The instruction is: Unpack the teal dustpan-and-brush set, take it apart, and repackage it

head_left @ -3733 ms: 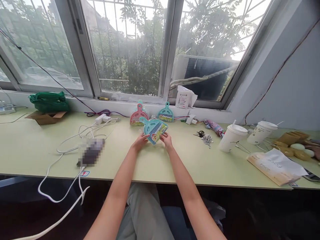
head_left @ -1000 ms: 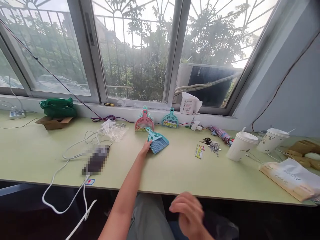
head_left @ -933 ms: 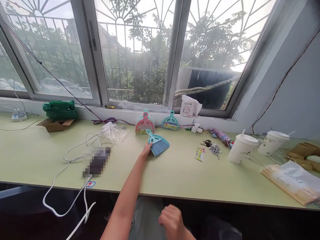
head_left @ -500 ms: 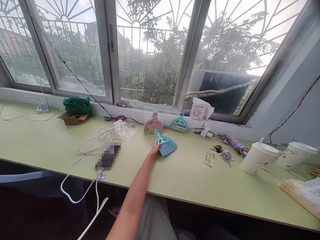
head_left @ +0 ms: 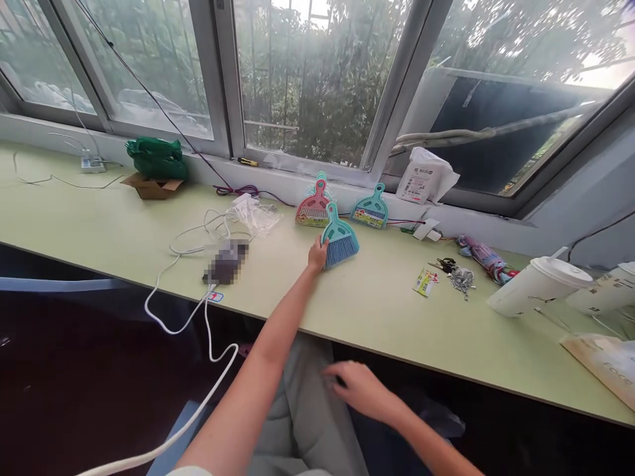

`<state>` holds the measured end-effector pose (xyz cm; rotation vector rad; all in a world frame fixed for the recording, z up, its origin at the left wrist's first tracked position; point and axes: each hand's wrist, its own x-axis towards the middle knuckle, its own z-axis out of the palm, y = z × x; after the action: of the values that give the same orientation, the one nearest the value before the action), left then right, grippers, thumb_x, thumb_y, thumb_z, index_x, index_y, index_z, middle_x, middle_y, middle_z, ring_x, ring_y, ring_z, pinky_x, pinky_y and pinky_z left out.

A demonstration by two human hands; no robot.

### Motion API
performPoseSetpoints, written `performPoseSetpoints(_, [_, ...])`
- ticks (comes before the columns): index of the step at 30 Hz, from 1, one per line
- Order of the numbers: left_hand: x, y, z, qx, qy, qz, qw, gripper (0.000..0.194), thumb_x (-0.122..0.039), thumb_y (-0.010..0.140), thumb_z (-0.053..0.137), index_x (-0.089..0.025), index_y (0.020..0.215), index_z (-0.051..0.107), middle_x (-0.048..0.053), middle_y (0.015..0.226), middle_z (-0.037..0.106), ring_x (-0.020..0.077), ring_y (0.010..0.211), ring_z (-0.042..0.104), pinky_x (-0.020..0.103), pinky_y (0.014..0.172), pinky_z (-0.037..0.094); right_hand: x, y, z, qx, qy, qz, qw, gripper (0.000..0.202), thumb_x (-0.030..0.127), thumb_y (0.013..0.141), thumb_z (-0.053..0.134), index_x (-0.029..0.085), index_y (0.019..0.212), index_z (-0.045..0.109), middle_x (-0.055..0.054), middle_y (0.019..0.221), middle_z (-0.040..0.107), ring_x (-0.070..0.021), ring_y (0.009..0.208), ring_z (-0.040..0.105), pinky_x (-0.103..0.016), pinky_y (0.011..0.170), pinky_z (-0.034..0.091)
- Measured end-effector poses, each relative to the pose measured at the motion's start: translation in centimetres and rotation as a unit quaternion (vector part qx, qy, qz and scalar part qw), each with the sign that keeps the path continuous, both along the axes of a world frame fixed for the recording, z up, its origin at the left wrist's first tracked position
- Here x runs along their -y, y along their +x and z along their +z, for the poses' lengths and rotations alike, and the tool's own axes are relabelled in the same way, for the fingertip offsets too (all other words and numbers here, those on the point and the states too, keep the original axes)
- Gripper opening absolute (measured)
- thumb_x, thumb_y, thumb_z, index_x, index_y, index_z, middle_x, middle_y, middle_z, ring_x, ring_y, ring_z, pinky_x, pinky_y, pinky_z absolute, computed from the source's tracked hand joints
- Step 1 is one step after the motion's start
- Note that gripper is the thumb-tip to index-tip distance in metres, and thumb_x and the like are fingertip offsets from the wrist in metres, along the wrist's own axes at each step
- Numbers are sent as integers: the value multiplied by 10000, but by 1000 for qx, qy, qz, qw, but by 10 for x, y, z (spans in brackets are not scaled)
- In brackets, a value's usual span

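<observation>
My left hand (head_left: 317, 256) has fingers partly hidden behind the dustpan (head_left: 339, 231) I hold, which also covers the lower right of the pink pan (head_left: 312, 206), and the pans (head_left: 321, 176) behind that show only as slivers. My right hand (head_left: 364, 390) is smeared at the fingertips, its forearm (head_left: 431, 439) cut off by the bottom edge, as is the white cable (head_left: 149, 456); the right edge crops the far cup (head_left: 608, 289) and the packet (head_left: 602, 370). Coarse blocks mask a dark thing (head_left: 225, 261), and the card (head_left: 425, 282) has print too small for me to read.
</observation>
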<state>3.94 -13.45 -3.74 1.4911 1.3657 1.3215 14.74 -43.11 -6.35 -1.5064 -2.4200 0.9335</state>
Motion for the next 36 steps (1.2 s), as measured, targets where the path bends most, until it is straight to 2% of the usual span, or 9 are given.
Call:
performPoseSetpoints(3, [15, 1, 6, -92, 38, 12, 995, 465, -454, 949, 333, -203, 1309, 484, 112, 958, 689, 264, 926, 625, 319, 818, 421, -65, 12, 59, -244, 4, -69, 967, 351, 359, 908, 390, 225, 1066, 673, -69, 966, 721, -191, 795, 674, -302, 706, 508])
performPoseSetpoints(6, [32, 5, 14, -149, 73, -5, 986, 483, -464, 953, 307, -205, 1330, 462, 116, 947, 687, 264, 897, 632, 308, 794, 417, -148, 28, 87, -306, 207, -250, 895, 318, 391, 881, 456, 195, 1008, 672, -85, 943, 706, -211, 872, 639, -337, 795, 478])
performPoseSetpoints(8, [41, 8, 17, -170, 94, -28, 981, 480, -474, 945, 331, -223, 1333, 460, 114, 991, 682, 262, 910, 634, 300, 790, 417, -200, 34, 85, -289, 290, -309, 858, 274, 378, 848, 517, 191, 986, 663, -89, 970, 688, -219, 923, 610, -361, 871, 444])
performPoseSetpoints(10, [46, 9, 19, -178, 112, -52, 976, 496, -490, 923, 387, -233, 1341, 458, 115, 1049, 671, 261, 928, 634, 292, 792, 418, -240, 34, 74, -274, 314, -328, 848, 256, 374, 814, 568, 182, 961, 654, -94, 991, 666, -216, 919, 589, -361, 897, 426])
performPoseSetpoints(13, [44, 7, 18, -178, 131, -65, 973, 545, -503, 911, 405, -207, 1367, 434, 135, 1080, 661, 269, 927, 635, 296, 785, 423, -274, 29, 54, -292, 342, -327, 831, 286, 418, 847, 504, 190, 959, 635, -78, 982, 635, -197, 889, 571, -330, 874, 427])
performPoseSetpoints(17, [30, 4, 17, -167, 132, -59, 975, 497, -469, 944, 337, -200, 1338, 473, 121, 994, 684, 254, 893, 635, 295, 786, 424, -283, 36, 44, -297, 365, -326, 820, 336, 487, 847, 484, 184, 880, 624, -70, 944, 599, -184, 828, 548, -300, 799, 434])
performPoseSetpoints(23, [12, 12, 14, -126, 151, -80, 977, 403, -381, 957, 351, -195, 1242, 568, 110, 925, 688, 237, 826, 629, 288, 781, 415, -274, 61, 53, -241, 412, -347, 807, 402, 560, 836, 500, 183, 772, 623, -61, 849, 583, -205, 853, 536, -302, 793, 408])
performPoseSetpoints(30, [21, 1, 23, -112, 146, -2, 983, 300, -270, 917, 462, -204, 1170, 608, 65, 728, 634, 226, 777, 611, 263, 736, 413, -260, 39, 66, -185, 443, -360, 800, 432, 559, 892, 427, 189, 803, 631, -58, 840, 587, -200, 876, 535, -274, 749, 387])
performPoseSetpoints(36, [28, -4, 32, -303, 145, 77, 939, 379, -185, 946, 339, -195, 1293, 492, 82, 853, 670, 206, 777, 635, 267, 692, 427, -245, 30, 78, -119, 489, -352, 789, 407, 503, 941, 371, 196, 839, 616, -53, 861, 595, -191, 904, 510, -262, 692, 356])
